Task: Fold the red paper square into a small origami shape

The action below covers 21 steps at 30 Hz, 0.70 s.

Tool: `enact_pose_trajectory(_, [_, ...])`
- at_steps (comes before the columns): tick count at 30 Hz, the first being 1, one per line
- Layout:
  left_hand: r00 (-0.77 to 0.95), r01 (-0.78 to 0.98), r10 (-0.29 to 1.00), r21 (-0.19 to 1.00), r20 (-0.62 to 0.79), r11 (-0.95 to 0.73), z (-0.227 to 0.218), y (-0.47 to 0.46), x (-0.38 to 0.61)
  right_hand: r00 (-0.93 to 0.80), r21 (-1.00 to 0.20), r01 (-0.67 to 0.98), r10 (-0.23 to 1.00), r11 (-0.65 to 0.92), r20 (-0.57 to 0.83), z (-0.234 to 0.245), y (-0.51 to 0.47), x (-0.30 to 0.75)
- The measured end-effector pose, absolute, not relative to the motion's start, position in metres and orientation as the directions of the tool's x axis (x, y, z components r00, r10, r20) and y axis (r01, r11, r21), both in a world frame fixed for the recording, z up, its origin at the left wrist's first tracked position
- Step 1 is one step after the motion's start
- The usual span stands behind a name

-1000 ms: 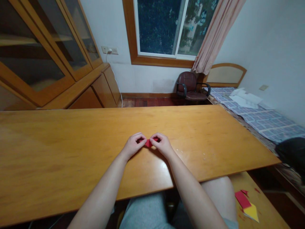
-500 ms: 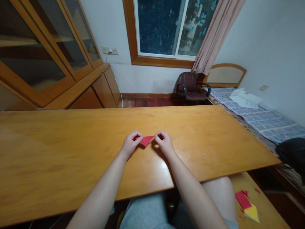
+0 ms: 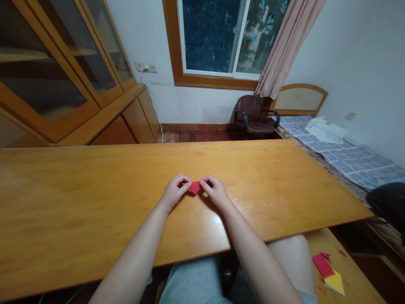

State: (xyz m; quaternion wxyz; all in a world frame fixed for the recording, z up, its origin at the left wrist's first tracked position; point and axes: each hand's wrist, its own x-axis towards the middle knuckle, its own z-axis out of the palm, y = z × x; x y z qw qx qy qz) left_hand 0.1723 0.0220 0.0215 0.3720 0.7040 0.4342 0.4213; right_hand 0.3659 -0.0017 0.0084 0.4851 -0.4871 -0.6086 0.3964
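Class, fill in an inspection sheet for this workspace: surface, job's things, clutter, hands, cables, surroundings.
Surface: glossy wooden table, small marks right of centre.
Job's things: red folded paper, on the table between both hands.
Clutter: red and yellow paper pieces on a lower bench, right.
Hands: left hand and right hand each pinch one end of the paper.
Cables: white cord hanging from the wall socket.
Surroundings: glass-door cabinet, window, curtain, armchair, bed.

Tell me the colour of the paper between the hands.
The paper is red; head view.
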Motion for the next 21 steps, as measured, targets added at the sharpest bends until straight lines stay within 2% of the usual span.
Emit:
enact_pose_trajectory(9, [0.150, 0.185, 0.967, 0.955, 0.206, -0.232, 0.024, 0.023, 0.172, 0.077, -0.983, 0.102, 0.984, 0.152, 0.160, 0.006, 0.000, 0.368])
enact_pose_trajectory(13, [0.043, 0.062, 0.990, 0.989, 0.131, -0.134, 0.013, 0.028, 0.169, 0.157, -0.991, -0.023, 0.980, 0.130, 0.125, 0.009, 0.000, 0.369])
enact_pose_trajectory(16, [0.002, -0.010, 0.993, 0.993, 0.119, -0.119, 0.008, 0.030, 0.169, 0.163, -0.991, -0.056, 0.981, 0.120, 0.109, 0.010, 0.000, 0.369])
enact_pose_trajectory(19, [0.024, 0.065, 0.981, 0.979, 0.192, -0.193, 0.013, 0.028, 0.172, 0.110, -0.992, 0.007, 0.986, 0.129, 0.129, 0.009, -0.001, 0.368])
enact_pose_trajectory(21, [0.108, 0.176, 0.961, 0.946, 0.256, -0.272, 0.018, 0.027, 0.174, 0.055, -0.984, 0.086, 0.985, 0.157, 0.162, 0.009, -0.001, 0.368])
